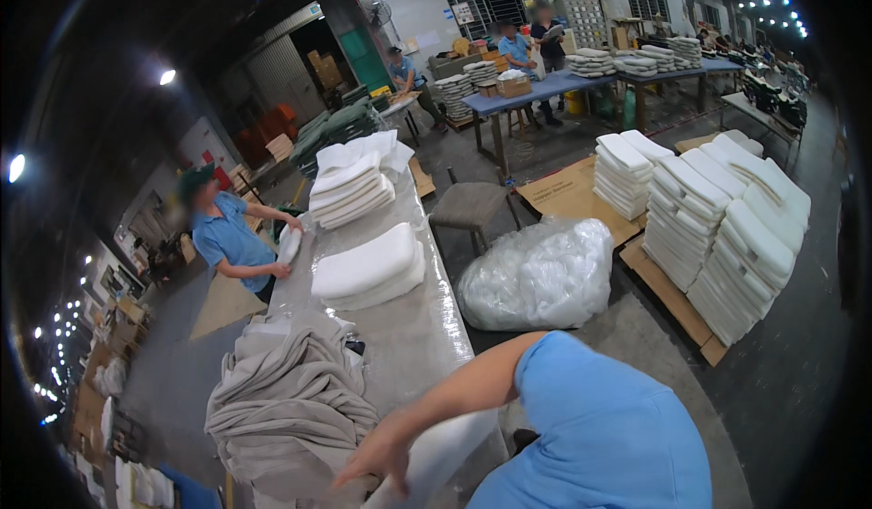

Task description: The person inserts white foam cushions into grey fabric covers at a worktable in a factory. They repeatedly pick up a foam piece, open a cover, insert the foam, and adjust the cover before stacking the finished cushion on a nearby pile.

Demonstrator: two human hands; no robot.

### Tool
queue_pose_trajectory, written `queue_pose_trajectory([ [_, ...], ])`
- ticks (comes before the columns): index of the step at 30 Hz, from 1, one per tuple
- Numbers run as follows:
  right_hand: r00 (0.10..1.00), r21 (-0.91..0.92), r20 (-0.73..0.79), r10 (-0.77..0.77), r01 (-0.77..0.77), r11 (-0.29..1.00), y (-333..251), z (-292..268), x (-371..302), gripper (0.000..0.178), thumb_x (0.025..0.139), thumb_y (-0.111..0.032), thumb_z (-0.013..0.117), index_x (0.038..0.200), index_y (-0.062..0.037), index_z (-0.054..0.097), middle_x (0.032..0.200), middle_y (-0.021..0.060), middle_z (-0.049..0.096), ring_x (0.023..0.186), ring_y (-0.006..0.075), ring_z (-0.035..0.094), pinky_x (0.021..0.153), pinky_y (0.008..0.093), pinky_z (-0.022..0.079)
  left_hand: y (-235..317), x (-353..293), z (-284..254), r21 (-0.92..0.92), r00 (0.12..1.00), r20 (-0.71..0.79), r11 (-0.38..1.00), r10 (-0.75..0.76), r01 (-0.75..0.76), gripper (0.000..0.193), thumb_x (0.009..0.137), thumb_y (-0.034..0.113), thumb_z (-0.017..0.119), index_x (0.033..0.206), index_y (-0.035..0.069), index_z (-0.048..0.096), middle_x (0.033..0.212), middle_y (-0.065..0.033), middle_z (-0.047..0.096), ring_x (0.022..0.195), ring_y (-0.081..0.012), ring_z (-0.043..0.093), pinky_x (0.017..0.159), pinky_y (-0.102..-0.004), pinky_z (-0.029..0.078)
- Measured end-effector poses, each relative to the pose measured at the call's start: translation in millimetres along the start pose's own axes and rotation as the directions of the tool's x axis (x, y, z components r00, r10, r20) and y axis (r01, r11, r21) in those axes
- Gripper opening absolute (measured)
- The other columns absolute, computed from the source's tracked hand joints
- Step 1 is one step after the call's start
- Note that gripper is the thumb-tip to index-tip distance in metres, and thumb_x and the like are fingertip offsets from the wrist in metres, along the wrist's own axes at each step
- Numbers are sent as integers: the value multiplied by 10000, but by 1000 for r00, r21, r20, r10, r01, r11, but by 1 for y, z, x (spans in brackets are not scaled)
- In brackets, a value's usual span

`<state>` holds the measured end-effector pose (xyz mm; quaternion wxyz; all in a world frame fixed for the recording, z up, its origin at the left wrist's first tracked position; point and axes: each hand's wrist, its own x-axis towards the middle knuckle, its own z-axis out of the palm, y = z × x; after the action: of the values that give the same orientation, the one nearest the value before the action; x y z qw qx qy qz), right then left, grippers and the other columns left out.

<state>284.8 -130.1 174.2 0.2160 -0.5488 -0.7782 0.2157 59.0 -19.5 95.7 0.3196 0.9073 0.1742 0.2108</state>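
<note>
My right hand point(380, 459) reaches in from the lower right, its forearm crossing the near end of the table. The fingers are spread and slightly blurred, and nothing shows between them. The hand is over the near edge of a heap of grey fabric point(291, 391). Under the forearm, beside the hand, lies a smooth white piece point(445, 450), partly hidden, perhaps a foam pad. My left hand is outside the picture.
Further along the plastic-covered table point(400, 350) stand white pad stacks point(368, 268). Across it a co-worker point(238, 237) holds a white piece. To the right are a clear plastic bag point(540, 273), a chair point(472, 205) and tall white pad stacks point(745, 227) on cardboard.
</note>
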Motion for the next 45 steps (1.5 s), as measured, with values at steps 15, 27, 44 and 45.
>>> queue_pose_trajectory([
  [15, 823, -176, -119, 555, -567, 804, 61, 59, -113, 705, 748, -369, 878, 1357, -172, 585, 1106, 169, 738, 1055, 406, 705, 879, 535, 544, -98, -65, 40, -568, 840, -157, 743, -519, 353, 456, 894, 83, 792, 1319, -13, 657, 1204, -119, 731, 1134, -240, 675, 965, -405, 578],
  [27, 810, -227, -188, 556, -587, 777, 54, 82, -135, 500, 752, -303, 869, 1145, -127, 614, 986, 119, 717, 924, 375, 717, 798, 489, 554, -138, -115, 60, -224, 665, 64, 639, -744, 736, 510, 966, 80, 724, 1451, 40, 570, 1281, -135, 724, 1195, -231, 671, 1056, -367, 510],
  [44, 788, -239, -273, 552, -611, 755, 53, 87, -128, 418, 750, -221, 833, 1127, -153, 665, 996, 96, 713, 983, 345, 701, 840, 482, 557, -86, 3, -6, -261, 880, 262, 848, -397, 461, 663, 1141, 484, 258, 1311, 32, 712, 1346, -160, 709, 1323, -328, 610, 1192, -439, 387],
  [45, 785, -231, -280, 552, -613, 755, 52, 88, -128, 421, 746, -223, 836, 1125, -153, 665, 995, 96, 713, 984, 345, 700, 842, 483, 556, -99, -6, -16, -457, 950, 75, 837, -302, 302, 687, 1147, 493, 235, 1316, 27, 711, 1351, -141, 712, 1338, -313, 603, 1204, -435, 373],
])
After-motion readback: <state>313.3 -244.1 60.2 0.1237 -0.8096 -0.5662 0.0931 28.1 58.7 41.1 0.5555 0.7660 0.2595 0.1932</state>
